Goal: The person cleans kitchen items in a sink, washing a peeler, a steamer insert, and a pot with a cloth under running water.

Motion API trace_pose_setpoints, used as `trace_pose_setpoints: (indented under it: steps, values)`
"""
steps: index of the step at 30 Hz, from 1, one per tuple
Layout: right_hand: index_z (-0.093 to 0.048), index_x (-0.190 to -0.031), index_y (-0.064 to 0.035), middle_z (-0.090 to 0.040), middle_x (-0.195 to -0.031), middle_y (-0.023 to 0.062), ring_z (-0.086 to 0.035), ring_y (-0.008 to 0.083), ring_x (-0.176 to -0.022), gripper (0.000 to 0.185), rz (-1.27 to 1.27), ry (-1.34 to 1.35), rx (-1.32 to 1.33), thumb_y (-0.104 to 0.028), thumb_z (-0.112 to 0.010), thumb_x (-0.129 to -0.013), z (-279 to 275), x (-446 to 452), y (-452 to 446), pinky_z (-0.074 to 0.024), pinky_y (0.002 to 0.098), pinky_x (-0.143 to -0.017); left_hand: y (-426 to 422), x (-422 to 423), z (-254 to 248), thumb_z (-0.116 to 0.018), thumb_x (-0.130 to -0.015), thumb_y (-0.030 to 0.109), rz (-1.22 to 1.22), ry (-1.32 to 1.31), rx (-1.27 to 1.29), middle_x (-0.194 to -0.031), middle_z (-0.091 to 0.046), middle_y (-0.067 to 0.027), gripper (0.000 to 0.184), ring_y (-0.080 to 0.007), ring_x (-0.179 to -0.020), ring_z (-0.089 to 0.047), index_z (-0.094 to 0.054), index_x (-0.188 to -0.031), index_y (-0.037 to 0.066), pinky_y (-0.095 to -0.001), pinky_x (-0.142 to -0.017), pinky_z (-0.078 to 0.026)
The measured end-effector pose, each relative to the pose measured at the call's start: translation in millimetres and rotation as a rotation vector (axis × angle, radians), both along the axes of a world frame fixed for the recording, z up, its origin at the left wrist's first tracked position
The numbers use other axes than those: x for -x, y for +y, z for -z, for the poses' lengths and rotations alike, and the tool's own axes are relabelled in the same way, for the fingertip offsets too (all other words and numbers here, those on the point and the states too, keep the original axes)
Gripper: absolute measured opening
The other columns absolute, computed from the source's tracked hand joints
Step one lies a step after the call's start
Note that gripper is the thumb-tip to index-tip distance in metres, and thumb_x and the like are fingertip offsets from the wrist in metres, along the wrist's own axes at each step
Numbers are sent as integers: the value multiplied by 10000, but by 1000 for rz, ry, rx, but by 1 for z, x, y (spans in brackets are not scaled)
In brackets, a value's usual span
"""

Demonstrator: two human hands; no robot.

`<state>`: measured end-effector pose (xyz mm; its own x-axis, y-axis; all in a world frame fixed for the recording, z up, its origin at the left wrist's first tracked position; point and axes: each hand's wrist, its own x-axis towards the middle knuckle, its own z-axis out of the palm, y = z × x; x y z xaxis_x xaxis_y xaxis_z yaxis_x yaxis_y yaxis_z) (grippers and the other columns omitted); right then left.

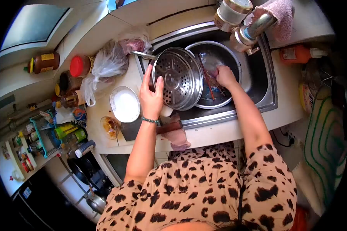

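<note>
Left hand at the left rim of a perforated steel steamer pan; thumb on the near face, fingers extended along the outside, rim caught between them. Pan tilted, perforated base facing the wearer, over the left part of the sink. It overlaps the left edge of a steel basin.

Right hand reaches down inside that basin, fingers curled; cannot tell what, if anything, they pinch. A thin reddish stick slants in the basin, just left of the fingers; other contents too blurred to name.

Desk left of the sink: white bowl, near the left wrist; glass dish with brown residue, farther left. Cleaver on the near side, wooden handle pointing right, across a pink cloth. Far left, plastic bag beside a red-lidded jar.

Far side: faucet above the sink, pink towel draped on it. Orange bottle to the right.
</note>
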<state>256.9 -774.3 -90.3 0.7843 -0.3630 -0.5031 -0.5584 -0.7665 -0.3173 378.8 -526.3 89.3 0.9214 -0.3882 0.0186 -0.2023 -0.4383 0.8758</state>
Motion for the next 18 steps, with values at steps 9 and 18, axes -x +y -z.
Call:
trace_pose_setpoints:
  steps: [9,18]
  values:
    - [-590,-969,-18,-638,-892,159,-634,296,-810,235,656,-1061,-554,32,-549,-743,-78,-89,98,-507,373,-742,-39,26,1,-625,-864,176,102,-21,-111,-1176,-599,-194,506,-293,-1032,-605,-487,-1342,81,-345,-887,-465]
    - [-659,-759,-46,-640,-812,121,-641,272,-783,71,-351,-548,-552,-53,-594,-730,-91,-7,82,-509,383,-697,-20,10,6,-596,-881,118,63,-19,76,-1236,-590,-143,468,-200,-1011,-599,-495,-1335,62,-297,-883,-456]
